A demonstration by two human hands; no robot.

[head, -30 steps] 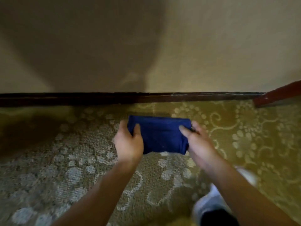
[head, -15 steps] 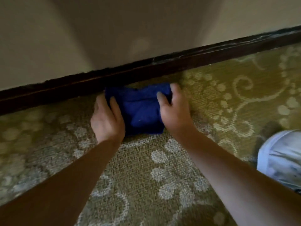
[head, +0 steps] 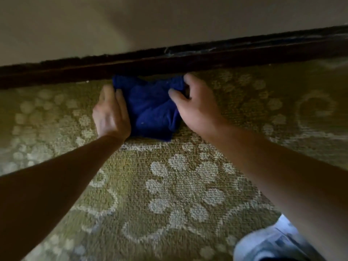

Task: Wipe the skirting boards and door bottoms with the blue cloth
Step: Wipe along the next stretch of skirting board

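- Head view: the floor is covered by an olive-green carpet (head: 188, 185) with a pale woven pattern of flower clusters and curling scrolls; the loop texture of the pile is visible in the centre of the frame.
- Wall: a plain cream wall (head: 169, 19) fills the upper part of the frame, with a soft shadow lying across its left half.
- Junction: a dark brown skirting board (head: 226, 55) runs along the foot of the wall, slanting upward toward the right in this view. Its top edge carries pale dusty streaks near the middle and right.
- Task item: the blue cloth (head: 150, 106) is bunched and creased, lying on the carpet with its far edge touching the lower face of the skirting board.
- Left hand (head: 111, 113): positioned at the left side of the cloth, thumb laid over the cloth edge and fingers tucked beneath, gripping it.
- Right hand (head: 195, 108): positioned at the right side of the cloth, thumb and fingertips pinching the upper right corner close to the skirting board.
- Forearms: both are bare and extend from the lower corners of the frame.
- Lower right corner: a pale, blurred piece of light clothing (head: 267, 243); what it is cannot be told.
- Markings: no legible writing, brand or label on any surface.
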